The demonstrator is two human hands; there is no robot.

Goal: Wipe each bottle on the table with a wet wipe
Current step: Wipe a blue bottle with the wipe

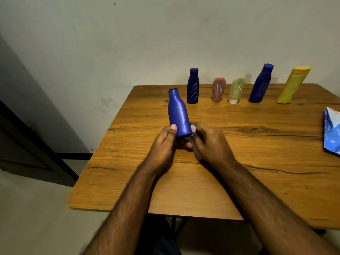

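L fingers (170,134) grip blue bottle (178,113) base, R fingers (199,132) beside

Wooden table (239,144), five bottles (236,91), blue packet (332,133)

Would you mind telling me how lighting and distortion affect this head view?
Head view: dim, warm light; the wide-angle lens makes the yellow bottle and right blue bottle lean outward; a dark shadow covers the left wall; the wipe at the right hand is blurred.
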